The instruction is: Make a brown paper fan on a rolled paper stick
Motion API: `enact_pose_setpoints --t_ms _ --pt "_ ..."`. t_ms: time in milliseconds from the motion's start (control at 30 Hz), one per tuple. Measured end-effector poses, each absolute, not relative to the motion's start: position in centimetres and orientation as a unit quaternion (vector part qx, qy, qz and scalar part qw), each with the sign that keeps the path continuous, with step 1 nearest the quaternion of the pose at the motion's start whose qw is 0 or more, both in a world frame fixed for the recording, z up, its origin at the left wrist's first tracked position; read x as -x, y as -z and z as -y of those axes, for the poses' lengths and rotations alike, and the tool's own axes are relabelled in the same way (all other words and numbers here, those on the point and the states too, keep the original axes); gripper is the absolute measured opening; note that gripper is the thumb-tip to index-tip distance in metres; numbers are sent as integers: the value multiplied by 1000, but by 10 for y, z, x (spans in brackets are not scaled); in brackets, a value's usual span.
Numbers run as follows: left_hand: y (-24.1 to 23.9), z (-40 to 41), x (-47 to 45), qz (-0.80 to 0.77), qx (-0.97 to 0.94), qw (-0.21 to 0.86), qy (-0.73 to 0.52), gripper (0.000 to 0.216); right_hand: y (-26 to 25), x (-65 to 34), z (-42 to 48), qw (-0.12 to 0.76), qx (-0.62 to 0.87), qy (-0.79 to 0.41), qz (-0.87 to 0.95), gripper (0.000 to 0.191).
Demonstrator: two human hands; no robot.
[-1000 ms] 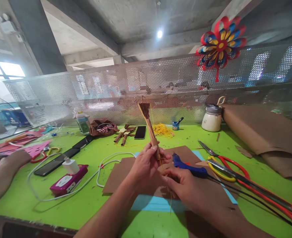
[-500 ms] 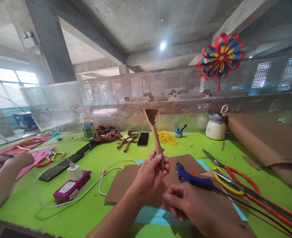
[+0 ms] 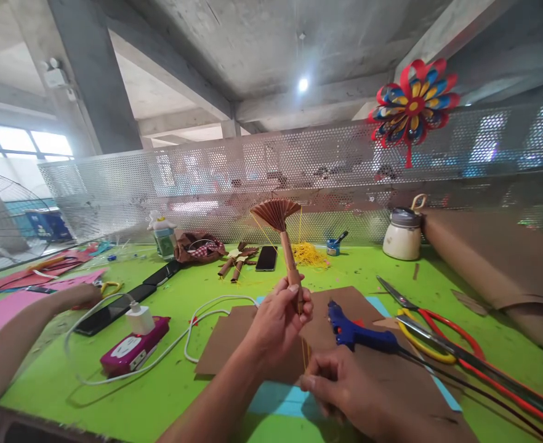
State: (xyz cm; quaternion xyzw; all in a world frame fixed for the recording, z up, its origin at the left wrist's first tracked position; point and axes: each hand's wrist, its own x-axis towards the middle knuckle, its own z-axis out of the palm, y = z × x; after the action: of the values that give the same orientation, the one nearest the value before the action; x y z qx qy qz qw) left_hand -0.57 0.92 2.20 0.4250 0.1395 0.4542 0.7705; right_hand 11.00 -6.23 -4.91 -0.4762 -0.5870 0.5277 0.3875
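The pleated top (image 3: 275, 212) now fans wider; left hand (image 3: 276, 326) stays clenched round the paper stick (image 3: 290, 267), right hand (image 3: 345, 391) pinches the yellow strands (image 3: 305, 354) lower.

The pleated paper fan (image 3: 275, 212) is spreading wider than before, up and left of the glue gun (image 3: 354, 332). The right hand (image 3: 340, 387) is drawing its yellow strand (image 3: 305, 355) lower, beneath the glue gun.
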Motion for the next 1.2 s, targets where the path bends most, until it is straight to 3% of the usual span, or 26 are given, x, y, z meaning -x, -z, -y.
enact_pose_setpoints --t_ms 600,1200 --pt "-24 -9 7 -154 -442 767 -440 21 33 -102 73 324 503 -538 594 7" --pt "-24 -13 9 -162 -444 764 -439 26 31 -105 77 263 445 -489 703 10"
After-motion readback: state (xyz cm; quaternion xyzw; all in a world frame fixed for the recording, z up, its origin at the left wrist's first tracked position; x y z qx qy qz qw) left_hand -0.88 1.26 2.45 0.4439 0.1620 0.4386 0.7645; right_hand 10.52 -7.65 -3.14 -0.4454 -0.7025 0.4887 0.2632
